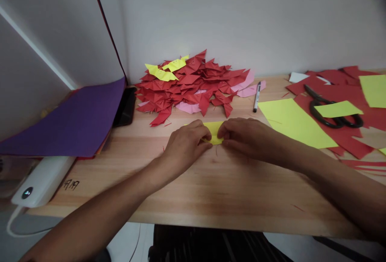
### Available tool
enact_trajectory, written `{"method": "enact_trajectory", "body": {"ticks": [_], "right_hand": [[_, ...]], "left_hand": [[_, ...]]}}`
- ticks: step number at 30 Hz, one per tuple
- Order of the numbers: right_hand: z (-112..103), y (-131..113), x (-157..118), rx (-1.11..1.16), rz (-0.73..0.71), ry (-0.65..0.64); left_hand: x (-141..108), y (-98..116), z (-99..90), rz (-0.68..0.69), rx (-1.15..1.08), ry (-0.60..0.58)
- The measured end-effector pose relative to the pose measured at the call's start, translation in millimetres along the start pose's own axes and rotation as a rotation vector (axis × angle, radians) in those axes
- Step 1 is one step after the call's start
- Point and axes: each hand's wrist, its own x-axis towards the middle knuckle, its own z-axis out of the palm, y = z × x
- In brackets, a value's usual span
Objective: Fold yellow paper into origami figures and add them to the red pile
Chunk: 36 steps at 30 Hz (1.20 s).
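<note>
A small yellow sheet of paper (pixel 214 130) lies on the wooden table between my two hands, with its near edge pinched at both sides. My left hand (pixel 188 137) has thumb and fingers closed on its left part. On the right part, my right hand (pixel 241 133) grips with curled fingers. Both hands cover the ends of the paper, so any fold there is hidden. Just behind it rises a heap of folded red paper shapes (pixel 187 83), with two yellow folded ones (pixel 161 73) on top and some pink pieces.
To the right are a marker (pixel 257 97), a large yellow sheet (pixel 294 121), black scissors (pixel 327 123) under a yellow strip (pixel 339 109), and red paper scraps (pixel 346 93). At left, purple paper (pixel 69 117) overlaps a black object (pixel 126 107) and a white power bank (pixel 45 181) with a cable.
</note>
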Motion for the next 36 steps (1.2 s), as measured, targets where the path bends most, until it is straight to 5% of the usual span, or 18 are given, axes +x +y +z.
{"method": "enact_trajectory", "body": {"ticks": [15, 36], "right_hand": [[12.5, -17.7, -0.5, -0.045, 0.047, 0.082], [17.7, -23.3, -0.8, -0.22, 0.061, 0.079]], "left_hand": [[0.5, 1.5, 3.3, -0.01, -0.081, 0.01], [-4.8, 12.9, 13.6, -0.05, 0.162, 0.051]]}}
